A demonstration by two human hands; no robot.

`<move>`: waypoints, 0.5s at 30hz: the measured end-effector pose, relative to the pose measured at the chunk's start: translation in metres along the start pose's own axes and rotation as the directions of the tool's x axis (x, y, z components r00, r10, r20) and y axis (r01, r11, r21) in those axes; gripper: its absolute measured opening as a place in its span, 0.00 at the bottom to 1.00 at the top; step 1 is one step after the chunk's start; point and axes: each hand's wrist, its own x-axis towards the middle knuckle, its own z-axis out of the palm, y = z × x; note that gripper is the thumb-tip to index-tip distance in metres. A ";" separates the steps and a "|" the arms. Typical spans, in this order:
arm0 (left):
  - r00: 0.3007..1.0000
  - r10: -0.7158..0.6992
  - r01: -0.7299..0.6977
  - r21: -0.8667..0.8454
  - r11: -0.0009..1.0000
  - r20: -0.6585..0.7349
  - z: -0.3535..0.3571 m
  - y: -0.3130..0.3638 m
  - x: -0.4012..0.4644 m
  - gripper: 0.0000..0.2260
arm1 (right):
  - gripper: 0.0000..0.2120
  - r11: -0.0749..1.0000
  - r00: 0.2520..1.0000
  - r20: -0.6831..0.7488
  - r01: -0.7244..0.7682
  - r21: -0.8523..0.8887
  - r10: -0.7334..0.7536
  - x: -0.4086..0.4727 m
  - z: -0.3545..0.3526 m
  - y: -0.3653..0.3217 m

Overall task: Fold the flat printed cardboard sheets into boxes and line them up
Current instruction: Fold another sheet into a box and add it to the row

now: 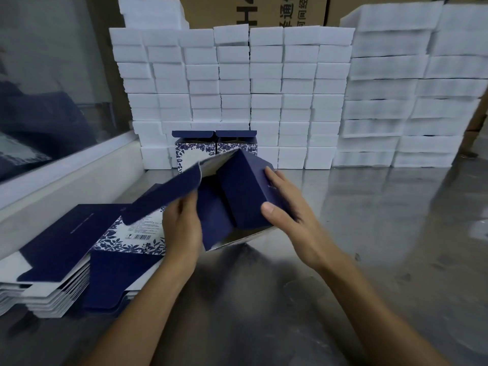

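Near centre, above steel table (369,233): half-formed navy box (237,191), tilted, held off the surface in both hands. Left hand (182,228) gripping the box's near-left side, fingers curled up under a long navy flap (163,194) that juts out to the left. Right hand (285,210) clamped on the right panel, thumb pressed on the near face, fingers spread over the far edge. White inner card showing along the box's lower rim and at the top seam.

Left near: stack of flat printed sheets (79,254), navy with blue-and-white floral panel and a barcode, lying on the table, edges fanned unevenly. Top sheet's rounded tab (105,286) pointing toward the near edge.

Far centre: two finished boxes (215,147) side by side, touching, upright, lid flaps raised, floral fronts facing near. Directly behind and to both sides of them, wall of white foam blocks (264,88) in stacked columns; taller, wider stacks at far right.

Behind the foam: brown cartons (237,11) with black print, partly hidden. Left side: glass pane (47,75) over a pale ledge (79,178) running along the table's edge, dim reflections in it.

Tabletop glossy, reflecting the foam; some smudges at right.
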 end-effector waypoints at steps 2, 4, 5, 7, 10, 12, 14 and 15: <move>0.997 -0.061 0.062 0.011 0.998 -0.051 -0.003 0.001 0.003 0.19 | 0.38 1.000 1.000 0.001 -0.002 -0.025 0.002 -0.001 0.003 0.000; 0.996 -0.056 0.058 0.023 0.998 -0.071 -0.004 0.000 0.007 0.14 | 0.38 0.999 1.000 -0.015 0.000 -0.032 0.000 -0.001 0.004 0.001; 0.995 -0.051 0.053 0.022 0.998 -0.082 -0.005 0.001 0.008 0.13 | 0.37 0.999 1.000 -0.022 0.000 -0.035 -0.001 -0.001 0.005 0.001; 0.996 -0.009 0.013 0.045 0.999 -0.090 -0.007 0.001 0.011 0.14 | 0.36 1.000 0.999 -0.034 0.002 -0.030 -0.003 -0.001 0.004 0.001; 0.994 0.091 -0.081 0.158 0.984 -0.059 -0.007 -0.003 0.012 0.12 | 0.35 1.000 0.997 -0.071 0.003 -0.010 -0.004 0.001 0.002 0.001; 0.993 0.113 -0.106 0.182 0.978 -0.033 -0.007 -0.004 0.011 0.11 | 0.34 1.000 0.995 -0.096 -0.001 -0.006 0.001 0.002 0.004 0.000; 0.994 0.104 -0.105 0.158 0.982 0.010 -0.007 -0.004 0.008 0.12 | 0.34 1.000 0.990 -0.143 0.002 0.003 -0.001 0.002 0.008 0.001; 0.996 0.087 -0.091 0.136 0.986 0.034 -0.005 -0.004 0.006 0.14 | 0.34 1.000 0.986 -0.169 -0.002 0.012 0.004 0.003 0.010 0.001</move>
